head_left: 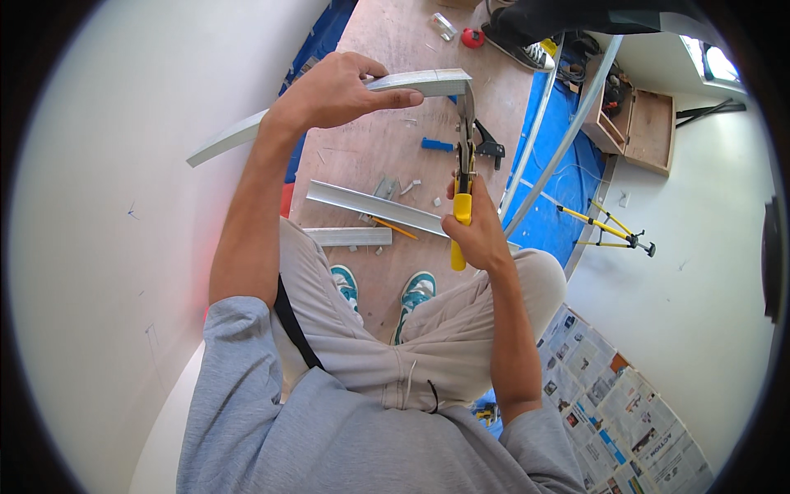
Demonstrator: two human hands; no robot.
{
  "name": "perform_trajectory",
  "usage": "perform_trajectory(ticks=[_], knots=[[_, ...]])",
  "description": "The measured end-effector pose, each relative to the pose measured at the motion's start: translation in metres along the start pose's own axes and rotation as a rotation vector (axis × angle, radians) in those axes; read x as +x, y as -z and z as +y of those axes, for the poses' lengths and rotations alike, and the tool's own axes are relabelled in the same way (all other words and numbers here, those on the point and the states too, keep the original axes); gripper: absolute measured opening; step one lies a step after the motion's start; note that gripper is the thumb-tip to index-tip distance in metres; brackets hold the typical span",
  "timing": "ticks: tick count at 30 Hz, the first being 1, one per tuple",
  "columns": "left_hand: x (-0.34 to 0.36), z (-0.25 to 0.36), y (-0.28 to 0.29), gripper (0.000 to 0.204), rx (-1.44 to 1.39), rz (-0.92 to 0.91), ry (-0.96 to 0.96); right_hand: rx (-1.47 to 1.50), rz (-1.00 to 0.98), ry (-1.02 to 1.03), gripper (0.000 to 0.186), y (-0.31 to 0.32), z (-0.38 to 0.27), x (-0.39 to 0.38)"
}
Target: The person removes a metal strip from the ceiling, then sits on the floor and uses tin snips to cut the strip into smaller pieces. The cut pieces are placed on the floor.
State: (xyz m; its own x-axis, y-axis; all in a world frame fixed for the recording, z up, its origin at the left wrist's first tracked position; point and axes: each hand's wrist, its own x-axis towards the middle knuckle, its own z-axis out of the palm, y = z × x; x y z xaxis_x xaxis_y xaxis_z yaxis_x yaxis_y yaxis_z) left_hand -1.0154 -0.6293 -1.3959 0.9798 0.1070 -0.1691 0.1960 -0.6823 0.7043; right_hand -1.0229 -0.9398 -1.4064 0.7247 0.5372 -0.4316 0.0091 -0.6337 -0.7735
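Note:
My left hand (pixel 337 90) grips a long silvery metal profile (pixel 222 140) near its right end, raised above the plywood board (pixel 346 165). My right hand (pixel 477 230) is closed round yellow-handled metal snips (pixel 461 206), whose blades reach up to the profile's right end; whether they bite into it I cannot tell. Below lie another silvery channel (pixel 370 206), a shorter piece (pixel 346 236), an orange pencil (pixel 399 230) and several metal offcuts. A blue object (pixel 436 144) and a black tool (pixel 487 145) rest near the snips.
Someone's dark-clad leg and sneaker (pixel 522 45) are at the top, near a red round object (pixel 472 38). On the right are long metal bars (pixel 568 140), blue sheeting (pixel 559 230), a wooden box (pixel 642 132), a yellow tripod (pixel 609 226) and newspapers (pixel 617 412). A white wall (pixel 115 247) runs along the left.

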Motion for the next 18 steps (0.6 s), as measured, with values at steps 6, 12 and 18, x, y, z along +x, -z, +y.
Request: perform_trajectory(ticks=[6, 12, 18], knots=[[-0.0011, 0.0045, 0.0008, 0.086, 0.022, 0.023, -0.006, -0.034, 0.017, 0.009, 0.076, 0.0009, -0.0011, -0.0018], [-0.0013, 0.0028, -0.0011, 0.086, 0.035, 0.050, -0.014, -0.025, 0.003, -0.026, 0.076, 0.0013, -0.0038, -0.0032], [0.0006, -0.0026, -0.0026, 0.087, 0.013, 0.036, -0.003, -0.013, 0.001, -0.003, 0.077, 0.0003, -0.0023, -0.0021]])
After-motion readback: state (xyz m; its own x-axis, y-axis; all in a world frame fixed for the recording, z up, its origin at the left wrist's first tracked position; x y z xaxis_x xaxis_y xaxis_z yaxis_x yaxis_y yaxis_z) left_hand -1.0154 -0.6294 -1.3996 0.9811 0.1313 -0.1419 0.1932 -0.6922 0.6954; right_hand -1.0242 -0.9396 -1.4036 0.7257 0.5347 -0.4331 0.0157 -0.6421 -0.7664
